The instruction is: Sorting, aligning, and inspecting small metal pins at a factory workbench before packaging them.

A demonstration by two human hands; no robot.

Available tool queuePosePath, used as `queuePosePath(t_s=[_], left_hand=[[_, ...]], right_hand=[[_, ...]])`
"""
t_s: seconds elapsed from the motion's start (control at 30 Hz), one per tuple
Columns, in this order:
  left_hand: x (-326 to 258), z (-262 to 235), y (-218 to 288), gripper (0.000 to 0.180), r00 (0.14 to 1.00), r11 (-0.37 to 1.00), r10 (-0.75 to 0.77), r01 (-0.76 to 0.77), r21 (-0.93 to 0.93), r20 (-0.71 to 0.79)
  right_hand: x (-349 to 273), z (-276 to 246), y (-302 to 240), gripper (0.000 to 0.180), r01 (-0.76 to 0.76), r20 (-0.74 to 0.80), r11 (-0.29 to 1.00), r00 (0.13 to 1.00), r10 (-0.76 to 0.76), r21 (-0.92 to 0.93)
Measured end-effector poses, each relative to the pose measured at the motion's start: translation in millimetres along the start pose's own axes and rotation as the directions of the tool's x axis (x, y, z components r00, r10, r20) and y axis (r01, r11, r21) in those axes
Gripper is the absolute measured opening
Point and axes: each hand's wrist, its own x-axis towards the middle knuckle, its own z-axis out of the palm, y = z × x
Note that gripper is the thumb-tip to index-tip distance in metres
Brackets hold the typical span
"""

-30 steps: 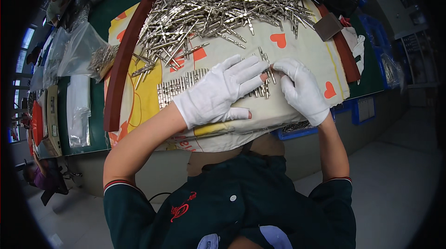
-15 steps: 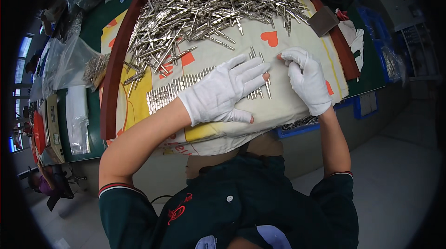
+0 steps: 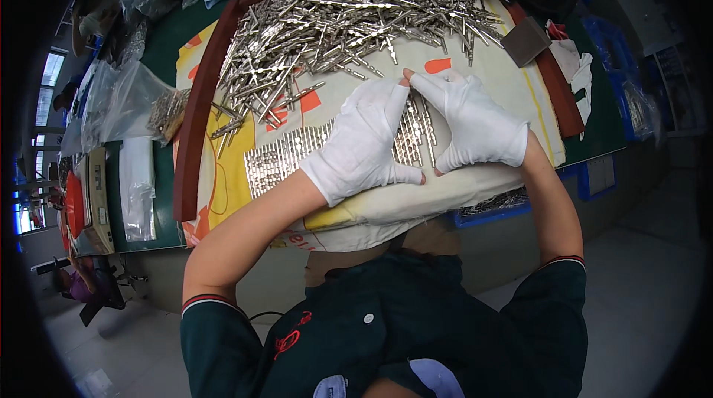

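Observation:
My left hand, in a white glove with bare fingertips, lies over a row of slim shiny metal rods laid side by side on a patterned cloth. Its fingers are stretched out, its thumb apart. My right hand, gloved the same way, is open too, index finger and thumb spread. Between the two hands stand a few more rods, roughly parallel to the row. The index fingertips come close together at the far ends of these rods. Part of the row is hidden beneath my left hand.
A big heap of similar rods fills the far side of the cloth. Dark red wooden rails border it. A small dark block sits at the right rail. Plastic bags lie left; a blue tray is below the near edge.
My right hand has come left and uncurled, its fingers now stretched beside the loose rods. My left hand has turned so its fingers point farther away. The whole view has shifted slightly.

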Motion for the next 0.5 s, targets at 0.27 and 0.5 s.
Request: queuePosePath(t_s=[0.27,0.5], left_hand=[[-5.8,5.4,2.0,0.106,0.999,0.998,0.051,-0.051,-0.048,-0.005],[6.6,11.2,13.0,0.105,0.997,0.997,0.069,-0.070,-0.029,-0.033]], right_hand=[[-10.1,20.4,7.2,0.097,0.086,-0.205,0.994,0.976,-0.070,0.071],[-27.7,14.6,-7.5,0.043,-0.103,-0.146,0.991,0.985,0.090,-0.083]])
